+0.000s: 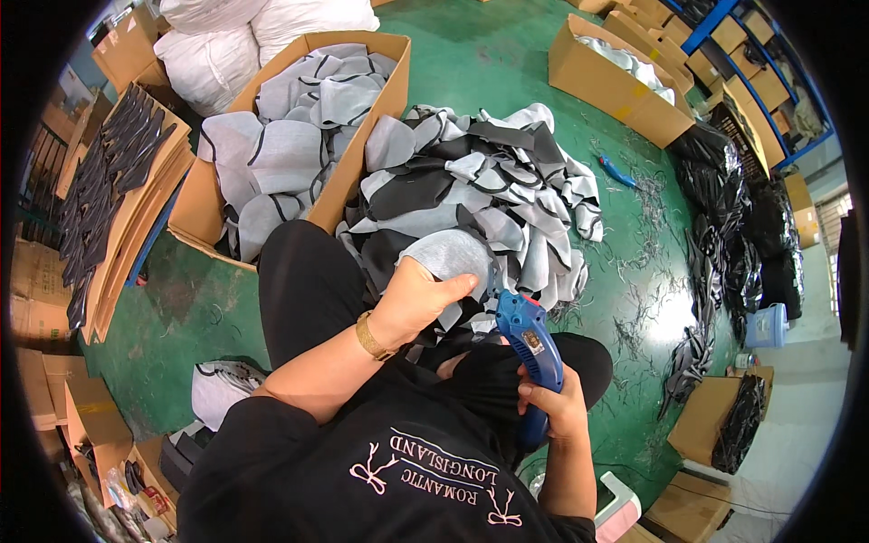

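Observation:
In my left hand (418,303) is a rounded grey fabric piece (450,252), pinched between thumb and fingers above my lap. My right hand (556,404) is wrapped around the handle of a blue handheld electric cutter (528,333). The cutter's head points away from me, close to the right edge of the fabric piece; whether the blade touches it I cannot tell. Just beyond my hands lies a large loose pile of grey and black fabric pieces (493,176), many with dark edging.
Left of the pile stands a long carton (364,131) of similar grey pieces. Another carton (602,86) sits at the far right. A blue tool (617,172) and thin dark trimmings lie on the green floor. Black plastic bags (711,172) line the right; white sacks (213,71) stand far left.

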Motion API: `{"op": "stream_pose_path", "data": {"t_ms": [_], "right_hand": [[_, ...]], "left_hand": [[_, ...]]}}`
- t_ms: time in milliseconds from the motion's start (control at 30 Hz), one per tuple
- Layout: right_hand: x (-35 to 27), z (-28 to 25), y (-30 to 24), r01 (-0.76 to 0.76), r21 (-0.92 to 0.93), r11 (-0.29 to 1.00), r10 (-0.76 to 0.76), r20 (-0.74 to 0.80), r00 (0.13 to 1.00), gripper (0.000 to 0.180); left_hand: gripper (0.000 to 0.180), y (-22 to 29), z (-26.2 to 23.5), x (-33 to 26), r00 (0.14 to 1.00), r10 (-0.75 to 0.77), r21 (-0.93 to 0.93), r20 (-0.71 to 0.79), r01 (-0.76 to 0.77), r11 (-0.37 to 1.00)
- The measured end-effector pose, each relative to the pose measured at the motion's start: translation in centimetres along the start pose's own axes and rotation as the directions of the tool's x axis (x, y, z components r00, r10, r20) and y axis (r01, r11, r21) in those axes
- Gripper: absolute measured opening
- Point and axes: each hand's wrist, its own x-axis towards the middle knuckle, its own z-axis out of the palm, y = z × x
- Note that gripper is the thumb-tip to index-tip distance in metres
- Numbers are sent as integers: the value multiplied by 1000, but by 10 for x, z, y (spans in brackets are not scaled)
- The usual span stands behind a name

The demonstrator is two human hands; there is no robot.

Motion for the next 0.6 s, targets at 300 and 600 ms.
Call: {"op": "stream_pose_path", "data": {"t_ms": [300, 600], "right_hand": [[-5, -11, -18, -48, -115, 992, 52, 34, 998, 36], [-6, -11, -23, -64, -169, 984, 71, 37, 997, 37]], "left_hand": [[18, 17, -7, 3, 972, 84, 396, 220, -168, 903], [16, 26, -2, 1, 972, 72, 540, 226, -186, 821]]}}
